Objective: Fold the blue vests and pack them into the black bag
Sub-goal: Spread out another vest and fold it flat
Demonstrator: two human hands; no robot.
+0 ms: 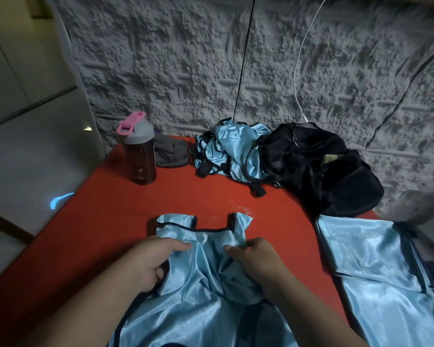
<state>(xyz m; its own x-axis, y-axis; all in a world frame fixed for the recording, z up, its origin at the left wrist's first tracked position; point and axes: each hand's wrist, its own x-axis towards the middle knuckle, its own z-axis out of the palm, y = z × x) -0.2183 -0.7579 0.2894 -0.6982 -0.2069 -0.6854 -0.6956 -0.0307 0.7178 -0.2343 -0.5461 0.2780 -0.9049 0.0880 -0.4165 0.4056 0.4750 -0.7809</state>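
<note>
The vest (206,279) you are folding lies right under your hands on the red table (105,216), its long axis running from your body to the far shoulder straps. Your left hand (145,264) and right hand (258,264) each pinch its cloth just below the straps, equally near. The black bag (331,169) sits far right; I cannot tell what it holds. A folded vest (376,266) lies right, an unfolded heap (231,151) beside the bag.

Glossy satin vest (206,284), matt mesh bag (318,169)
</note>
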